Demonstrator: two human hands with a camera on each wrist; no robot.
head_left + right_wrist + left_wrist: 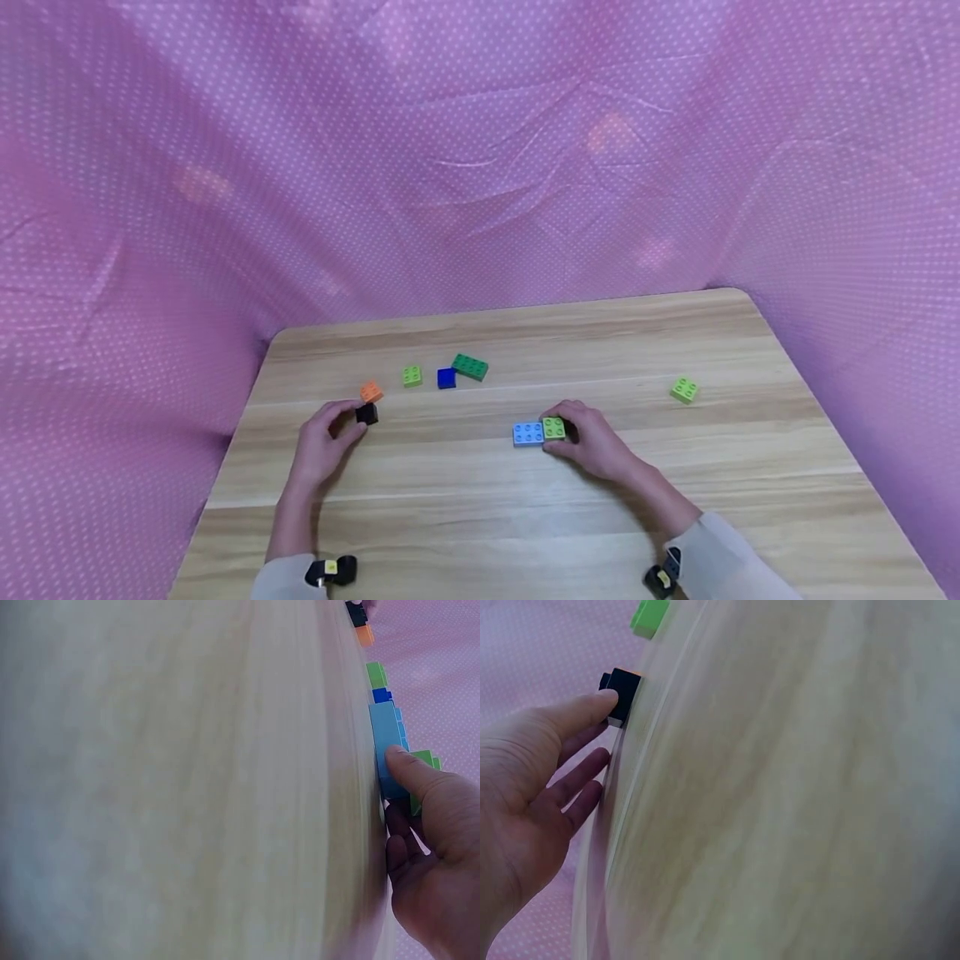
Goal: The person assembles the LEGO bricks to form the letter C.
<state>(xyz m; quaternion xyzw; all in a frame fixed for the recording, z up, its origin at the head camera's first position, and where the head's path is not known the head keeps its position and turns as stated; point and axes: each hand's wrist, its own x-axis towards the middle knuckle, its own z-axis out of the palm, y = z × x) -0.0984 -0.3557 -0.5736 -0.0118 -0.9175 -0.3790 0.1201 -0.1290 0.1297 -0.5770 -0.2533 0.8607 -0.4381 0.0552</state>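
Eight in all, lying across the tabletop [450, 525] in the head view; including, there alone, a dark-green brick [470, 367] just beside a dark-blue brick [446, 379], and a far-right lime brick [684, 390] standing well apart. Appearing in profile from the right wrist: an upper lime brick [423, 758] riding on one end of a light-blue brick [385, 742], a step barely readable from above. Emerging from the left wrist: lower fingers spreading loosely. Displaying boxy, smooth-sided plastic with round studs; resting on pale, streaked wood grain before creased, white-dotted pink cloth [487, 167].

With the left hand [318, 446], pinching a black brick [367, 414] between thumb and forefinger, just beside an orange brick [371, 392] and nearer the body than a rear lime brick [412, 376]. With the right hand [596, 450], gripping the light-blue brick at its lime-topped end, pressing the thumb against its near side and curling a finger beyond; extending the free blue studs leftward, between both hands.
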